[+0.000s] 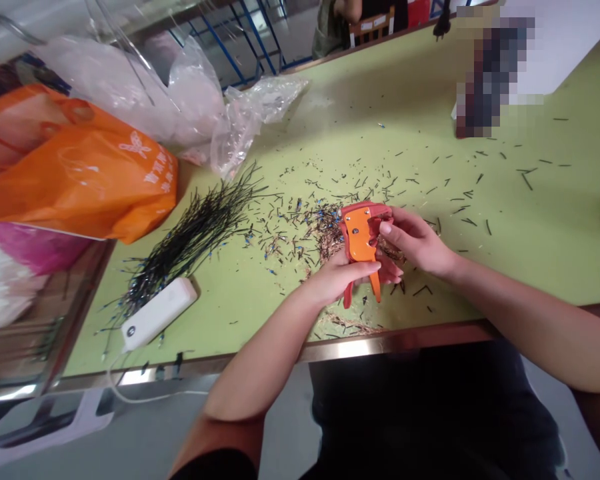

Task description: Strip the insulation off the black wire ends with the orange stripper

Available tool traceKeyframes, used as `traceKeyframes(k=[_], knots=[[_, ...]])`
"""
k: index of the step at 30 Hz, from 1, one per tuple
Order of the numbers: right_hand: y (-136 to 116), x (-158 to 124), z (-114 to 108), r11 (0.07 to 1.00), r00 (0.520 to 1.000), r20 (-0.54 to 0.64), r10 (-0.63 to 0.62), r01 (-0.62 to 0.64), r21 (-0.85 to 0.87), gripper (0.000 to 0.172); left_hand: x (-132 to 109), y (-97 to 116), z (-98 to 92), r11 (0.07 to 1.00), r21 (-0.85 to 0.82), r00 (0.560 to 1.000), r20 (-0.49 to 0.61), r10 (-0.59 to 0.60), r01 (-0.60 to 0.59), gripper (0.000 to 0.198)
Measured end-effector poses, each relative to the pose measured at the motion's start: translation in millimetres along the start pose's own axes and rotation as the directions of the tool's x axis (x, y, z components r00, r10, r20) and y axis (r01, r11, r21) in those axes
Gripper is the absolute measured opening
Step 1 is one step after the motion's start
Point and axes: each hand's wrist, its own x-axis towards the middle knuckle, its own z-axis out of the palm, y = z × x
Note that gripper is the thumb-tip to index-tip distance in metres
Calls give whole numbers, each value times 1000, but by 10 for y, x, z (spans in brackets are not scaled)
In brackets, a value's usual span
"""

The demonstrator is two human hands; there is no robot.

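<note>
An orange and red wire stripper [362, 241] is held over the table, handles pointing toward me. My left hand [341, 275] wraps around its handles, with the thumb lying across the orange one. At the far end of the tool, my right hand [416, 241] closes on the red jaw part, its thumb pressed against the side; some of its fingers are hidden. Beneath both hands lies a heap of black wire offcuts and copper strands [330, 248]. To the left rests a bundle of long black wires [190, 230] with blue-tipped ends.
A white power bank [159, 313] with a cable lies by the wire bundle. An orange bag [95, 170] and clear plastic bags [190, 93] fill the left side. Offcuts are scattered across the green table [530, 227]. Part of a person [330, 30] shows beyond it.
</note>
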Motion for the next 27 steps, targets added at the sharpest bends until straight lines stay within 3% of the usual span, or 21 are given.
traceKeyframes(k=[8, 16, 21, 27], knots=[[85, 20, 21, 995, 985, -150, -88, 94, 32, 29, 47, -85, 30, 993, -107, 996, -69, -48, 41, 29], [106, 48, -5, 999, 970, -237, -49, 49, -6, 38, 96, -91, -3, 987, 154, 982, -185, -25, 55, 33], [28, 73, -53, 989, 967, -251, -42, 3, -151, 44, 94, -53, -1, 991, 123, 984, -177, -32, 55, 39], [8, 84, -128, 957, 954, -276, -116, 32, -289, 47, 85, -35, -72, 986, 164, 970, -236, 61, -22, 26]])
